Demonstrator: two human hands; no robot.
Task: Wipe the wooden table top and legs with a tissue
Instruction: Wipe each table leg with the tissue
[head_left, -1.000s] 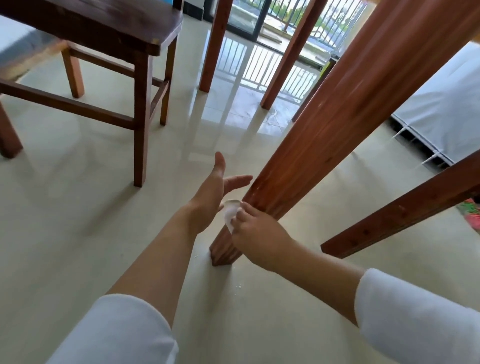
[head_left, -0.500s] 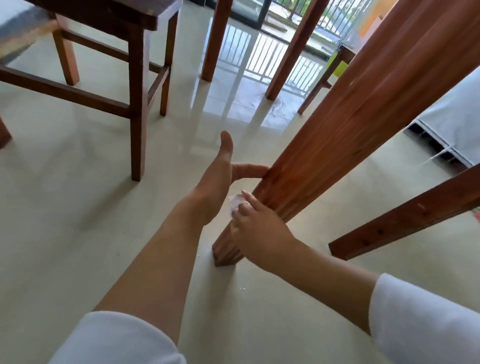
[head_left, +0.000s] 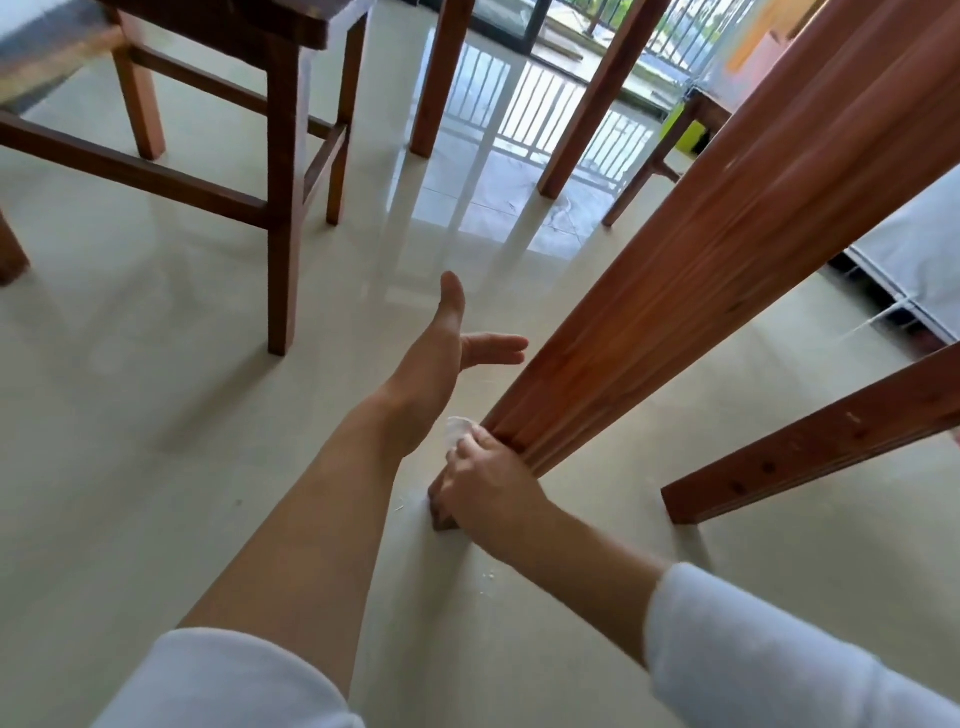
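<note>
The right hand (head_left: 485, 480) pinched a tissue (head_left: 458, 431) against the table leg (head_left: 675, 312). The left hand (head_left: 441, 358) hovered beside it, fingers straight.

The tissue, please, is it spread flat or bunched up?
Bunched up: only a small wad of tissue pokes from the right hand.

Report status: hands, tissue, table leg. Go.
Right hand holds tissue against table leg, near its foot. Left hand open, holding nothing. Chair stands apart, far left.

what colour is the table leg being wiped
Reddish-brown wood with lengthwise grain stripes, on the leg; seen in the head view.
</note>
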